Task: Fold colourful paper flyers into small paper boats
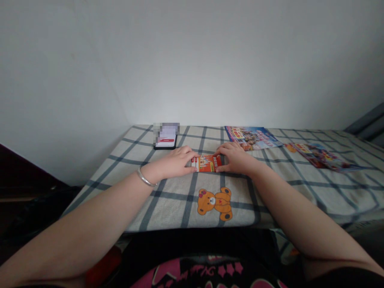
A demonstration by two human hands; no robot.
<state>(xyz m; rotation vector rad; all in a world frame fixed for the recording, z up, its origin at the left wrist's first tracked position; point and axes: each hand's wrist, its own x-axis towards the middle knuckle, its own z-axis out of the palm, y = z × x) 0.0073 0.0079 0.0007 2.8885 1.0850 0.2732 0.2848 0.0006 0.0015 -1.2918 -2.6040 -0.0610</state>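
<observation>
A small orange-and-red printed flyer (206, 163), which looks folded, lies flat on the checked cloth in front of me. A castle picture and some lettering show on its upper face. My left hand (180, 162) grips its left end, thumb at the near corner and fingers at the far edge. At the other end, my right hand (234, 158) holds it the same way. The flyer's two ends are partly hidden under my fingers. A silver bangle (146, 177) circles my left wrist.
A phone (166, 137) with its screen lit lies beyond my left hand. One colourful flyer (255, 138) rests beyond my right hand, and more printed sheets (327, 157) lie farther right. A white wall (204, 64) borders the cloth-covered table (162, 208), whose near edge faces me.
</observation>
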